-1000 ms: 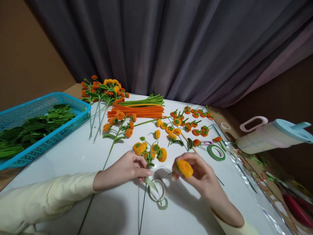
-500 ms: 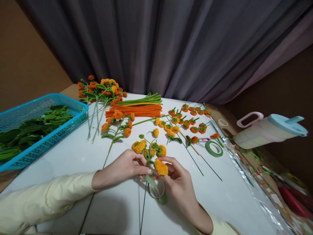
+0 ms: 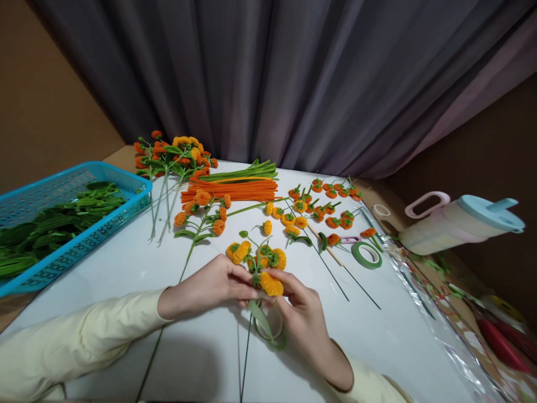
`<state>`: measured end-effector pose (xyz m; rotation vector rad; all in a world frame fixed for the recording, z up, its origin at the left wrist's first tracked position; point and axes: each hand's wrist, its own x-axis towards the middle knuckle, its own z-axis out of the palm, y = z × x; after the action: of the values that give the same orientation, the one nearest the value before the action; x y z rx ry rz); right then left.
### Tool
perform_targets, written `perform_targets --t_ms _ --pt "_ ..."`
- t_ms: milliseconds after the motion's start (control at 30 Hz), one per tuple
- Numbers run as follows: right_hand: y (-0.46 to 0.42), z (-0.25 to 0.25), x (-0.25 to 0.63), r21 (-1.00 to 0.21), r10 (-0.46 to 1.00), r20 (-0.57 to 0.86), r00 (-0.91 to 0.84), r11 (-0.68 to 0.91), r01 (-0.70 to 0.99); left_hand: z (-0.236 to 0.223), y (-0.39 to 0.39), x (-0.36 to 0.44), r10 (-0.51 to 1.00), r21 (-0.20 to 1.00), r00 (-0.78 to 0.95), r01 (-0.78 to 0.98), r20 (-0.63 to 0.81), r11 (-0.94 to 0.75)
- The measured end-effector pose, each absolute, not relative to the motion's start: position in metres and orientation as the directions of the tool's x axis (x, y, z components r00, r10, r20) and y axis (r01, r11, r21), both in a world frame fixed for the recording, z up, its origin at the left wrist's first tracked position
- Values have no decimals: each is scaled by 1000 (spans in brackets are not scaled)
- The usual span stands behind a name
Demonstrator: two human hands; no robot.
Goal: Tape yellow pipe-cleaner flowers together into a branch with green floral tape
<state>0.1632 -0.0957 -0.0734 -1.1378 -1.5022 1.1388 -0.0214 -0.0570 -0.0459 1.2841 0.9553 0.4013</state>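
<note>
My left hand [image 3: 224,281] pinches the stem of a chenille flower spray [image 3: 260,258] with several yellow-orange blooms. From below the grip its dark wire stem [image 3: 246,352] runs toward the near edge. My right hand [image 3: 300,308] is closed around the lowest yellow flower [image 3: 272,284], close against the stem and my left fingertips. A strip of green floral tape [image 3: 260,318] hangs down from the joint, with a tape roll [image 3: 271,324] partly hidden behind it and my right hand. Left of the spray lies an orange flower stem [image 3: 197,232].
A blue basket [image 3: 104,226] of green leaves stands at left. Orange chenille stems [image 3: 230,190] and finished sprays [image 3: 172,154] lie at the back. Loose flower heads [image 3: 333,222], another green tape roll [image 3: 367,255] and a tumbler [image 3: 461,224] are at right.
The lowest yellow flower has shifted slightly left, closer to the stem. My right hand moved left with it, nearer my left hand, which keeps its grip.
</note>
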Motion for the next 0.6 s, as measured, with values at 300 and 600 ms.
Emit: perform_targets --t_ms 300,600 --pt "-99 -76 169 -862 902 327 -282 407 302 -42 -58 -20 717 919 575 255 -394 300" --pt "-112 -72 162 -1000 967 -1 -254 0 1 -42 -59 -20 710 921 588 260 -388 289"
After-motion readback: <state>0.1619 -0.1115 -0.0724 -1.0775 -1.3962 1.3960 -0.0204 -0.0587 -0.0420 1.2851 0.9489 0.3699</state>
